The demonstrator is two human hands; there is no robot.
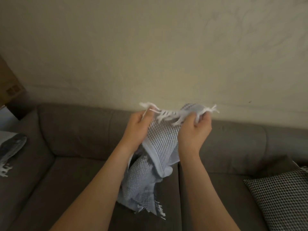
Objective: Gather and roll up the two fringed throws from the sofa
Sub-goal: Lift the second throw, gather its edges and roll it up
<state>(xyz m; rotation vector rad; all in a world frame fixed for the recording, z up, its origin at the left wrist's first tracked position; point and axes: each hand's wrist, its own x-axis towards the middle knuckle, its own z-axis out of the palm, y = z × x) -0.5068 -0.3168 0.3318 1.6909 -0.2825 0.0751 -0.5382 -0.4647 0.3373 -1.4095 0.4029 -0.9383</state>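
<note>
Head view: pale-blue waffle-weave throw point(160, 144), white fringe, is gripped at its top fringed edge by left hand point(138, 129) and right hand point(194, 130), fingers point(204, 120) curled round it. Long axis hangs down to the sofa point(75, 130) seat, lower fringe nearest; second throw point(11, 147) lies at left.

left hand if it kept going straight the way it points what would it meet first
The left hand, gripping the throw, would likely meet the wall above the sofa back; depth unclear.
</note>
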